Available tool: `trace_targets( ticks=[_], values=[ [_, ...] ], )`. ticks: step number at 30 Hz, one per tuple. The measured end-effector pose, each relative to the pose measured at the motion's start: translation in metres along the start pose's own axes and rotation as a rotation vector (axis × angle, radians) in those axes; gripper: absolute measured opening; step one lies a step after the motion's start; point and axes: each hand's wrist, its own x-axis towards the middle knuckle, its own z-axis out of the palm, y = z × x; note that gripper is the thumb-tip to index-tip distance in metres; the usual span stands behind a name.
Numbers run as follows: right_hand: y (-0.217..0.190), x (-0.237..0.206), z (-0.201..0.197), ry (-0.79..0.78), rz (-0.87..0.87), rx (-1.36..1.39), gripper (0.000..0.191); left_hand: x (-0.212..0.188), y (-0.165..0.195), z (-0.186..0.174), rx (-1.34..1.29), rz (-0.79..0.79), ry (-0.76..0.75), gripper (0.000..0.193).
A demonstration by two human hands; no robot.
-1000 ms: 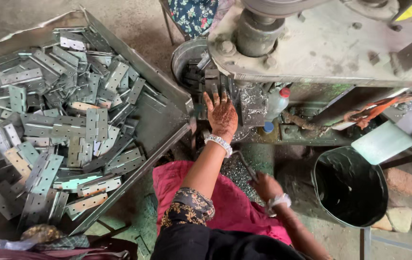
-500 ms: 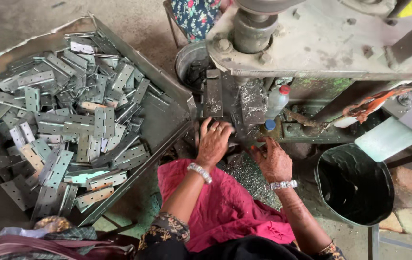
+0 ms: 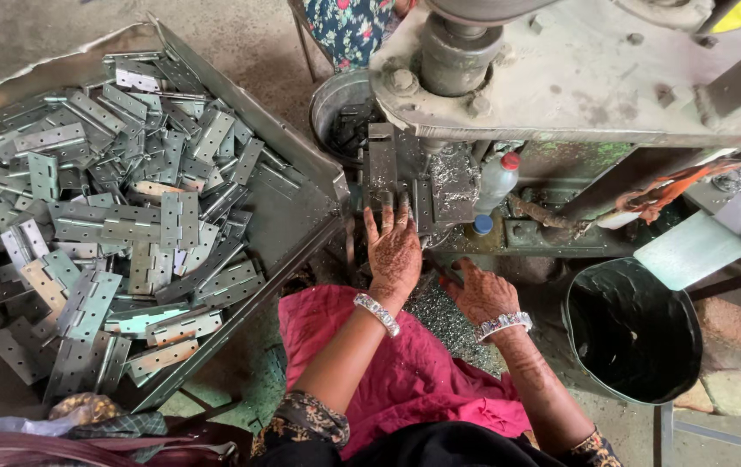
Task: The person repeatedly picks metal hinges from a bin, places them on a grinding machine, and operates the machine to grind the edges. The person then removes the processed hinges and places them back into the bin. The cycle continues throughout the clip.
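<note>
A cluttered workshop floor seen from above, in soft daylight.

A bare concrete floor [image 3: 59, 26] is seen at the upper left, well apart from the hands. A heavy grey machine body [image 3: 578, 78] fills the space above them. A black bucket [image 3: 634, 333] is set to the right, beside pale bricks [image 3: 725, 324]. A small metal pail [image 3: 336, 108] is placed just above and left, and metal shavings [image 3: 439, 316] are scattered below.
</note>
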Motion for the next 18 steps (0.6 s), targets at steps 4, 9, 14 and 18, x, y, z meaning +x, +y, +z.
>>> trace_targets(
  ticks=[4,9,14,18],
  values=[
    [0.003,0.014,-0.002,0.048,-0.113,-0.063,0.066,0.018,0.001,-0.009,0.19,0.045,-0.057,0.05],
    [0.028,0.019,0.032,-0.06,-0.022,-0.021,0.06,0.039,0.002,-0.029,0.129,0.03,-0.251,0.049],
    [0.046,0.004,0.075,-0.094,0.05,0.118,0.054,0.03,0.013,-0.051,0.144,0.041,-0.305,0.036],
    [0.044,0.0,0.075,-0.081,0.016,0.093,0.047,0.021,0.016,-0.056,0.172,0.066,-0.243,0.034]
  ],
)
